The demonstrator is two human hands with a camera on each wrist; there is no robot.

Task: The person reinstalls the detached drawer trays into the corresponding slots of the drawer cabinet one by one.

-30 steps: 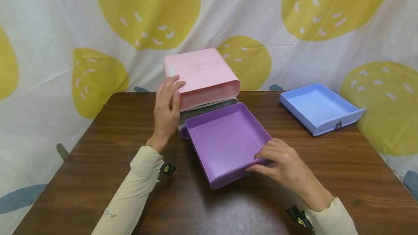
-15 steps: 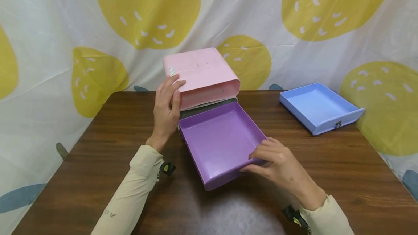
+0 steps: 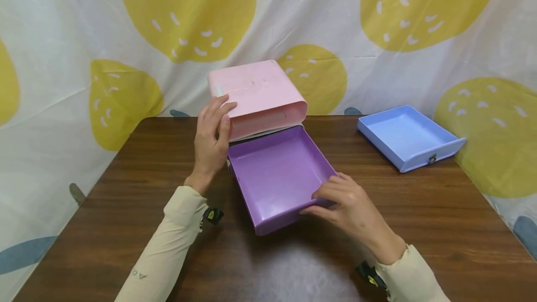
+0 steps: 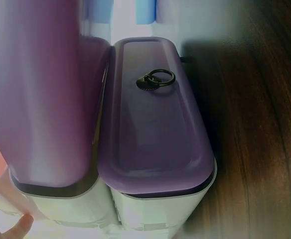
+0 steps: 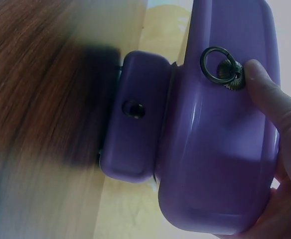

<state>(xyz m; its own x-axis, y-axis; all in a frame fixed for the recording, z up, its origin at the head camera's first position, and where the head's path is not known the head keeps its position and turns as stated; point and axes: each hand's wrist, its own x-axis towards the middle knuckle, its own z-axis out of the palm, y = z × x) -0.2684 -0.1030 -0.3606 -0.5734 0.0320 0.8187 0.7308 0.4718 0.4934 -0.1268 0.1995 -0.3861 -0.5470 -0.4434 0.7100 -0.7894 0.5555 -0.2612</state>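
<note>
My right hand (image 3: pixel 354 216) pinches the front right of a purple drawer (image 3: pixel 277 176), thumb on its face beside the ring pull (image 5: pixel 230 73). The drawer's rear end sits at the middle opening of a stacked drawer unit, directly under the pink housing (image 3: pixel 260 87). My left hand (image 3: pixel 209 141) rests on the left front corner of that housing, fingers over the top and thumb at the front edge. Below, another purple drawer (image 4: pixel 155 119) with a ring pull (image 4: pixel 160 78) sits in a pale housing (image 4: pixel 155 211). The pink housing's opening holds no drawer.
A light blue drawer (image 3: pixel 409 136) with a ring pull lies at the back right of the brown wooden table (image 3: pixel 138 190). Behind the table hangs a white cloth (image 3: pixel 319 8) with yellow fruit prints.
The purple drawer has moved left and away from me, its rear edge now at the unit's middle opening. My right hand has travelled with it; my left hand stays on the pink housing.
</note>
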